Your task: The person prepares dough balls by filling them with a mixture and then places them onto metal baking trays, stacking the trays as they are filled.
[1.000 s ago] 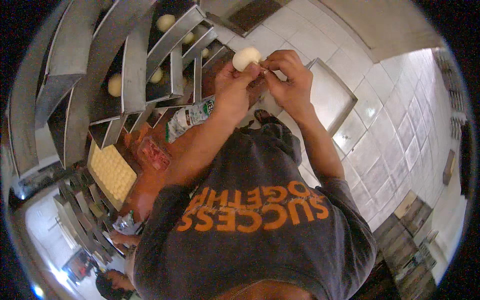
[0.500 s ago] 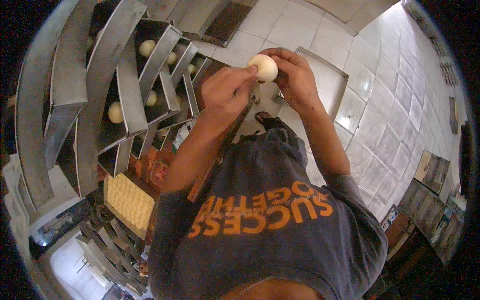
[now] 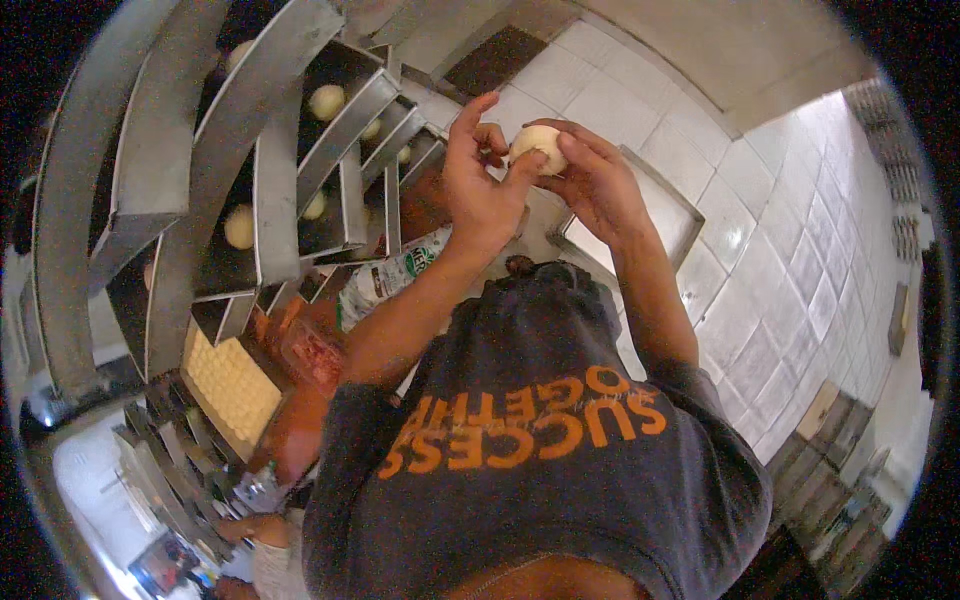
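In front of my chest, a round pale dough ball (image 3: 537,146) is between my two hands. My right hand (image 3: 600,180) grips it from the right, fingers wrapped round its far side. The thumb of my left hand (image 3: 480,185) presses on the ball's near face. The left index finger sticks up, away from the dough, and the other left fingers are curled beside it. Left of my hands stand stacked metal trays (image 3: 276,200), with several more dough balls (image 3: 327,102) showing between their walls.
A shallow metal tray (image 3: 685,225) lies on the tiled floor beyond my right forearm. By my left forearm are a white and green plastic bag (image 3: 385,280) and a container of red stuff (image 3: 315,357). A tray of pale pieces (image 3: 235,390) and another person (image 3: 270,565) are at lower left.
My left hand has opened from a pinch on the dough ball, its index finger now raised and its thumb on the near face. The ball has shifted slightly right. The view has turned somewhat.
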Demonstrator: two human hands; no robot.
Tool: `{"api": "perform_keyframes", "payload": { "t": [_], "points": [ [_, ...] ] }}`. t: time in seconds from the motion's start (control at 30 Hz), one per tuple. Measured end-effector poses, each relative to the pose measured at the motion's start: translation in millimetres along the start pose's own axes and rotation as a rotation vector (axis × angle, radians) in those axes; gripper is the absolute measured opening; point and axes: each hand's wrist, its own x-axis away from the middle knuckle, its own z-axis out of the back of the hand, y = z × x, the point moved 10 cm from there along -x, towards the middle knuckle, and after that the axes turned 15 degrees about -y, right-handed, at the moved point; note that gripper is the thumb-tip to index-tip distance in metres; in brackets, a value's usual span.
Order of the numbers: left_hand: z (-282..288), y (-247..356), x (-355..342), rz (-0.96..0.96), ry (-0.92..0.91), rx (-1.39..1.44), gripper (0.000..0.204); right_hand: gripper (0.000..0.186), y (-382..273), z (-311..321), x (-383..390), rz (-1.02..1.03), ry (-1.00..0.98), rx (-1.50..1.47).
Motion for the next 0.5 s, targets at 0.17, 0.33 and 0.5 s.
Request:
{"api": "perform_keyframes", "payload": {
  "t": [0.17, 0.33, 0.5],
  "points": [
    [-18, -50, 16, 0.397, 0.087, 0.923, 0.049, 0.037, -4, -9, -23, -0.115, -0.163, -0.007],
    [31, -55, 72, 0.438, 0.232, 1.000, 0.050, 0.046, 18, -15, -65, -0.307, -0.262, 0.033],
    [105, -91, 188, 0.422, 0.420, 0.523, 0.022, 0.042, 25, -59, -94, -0.618, -0.570, 0.838]
  ]
}}
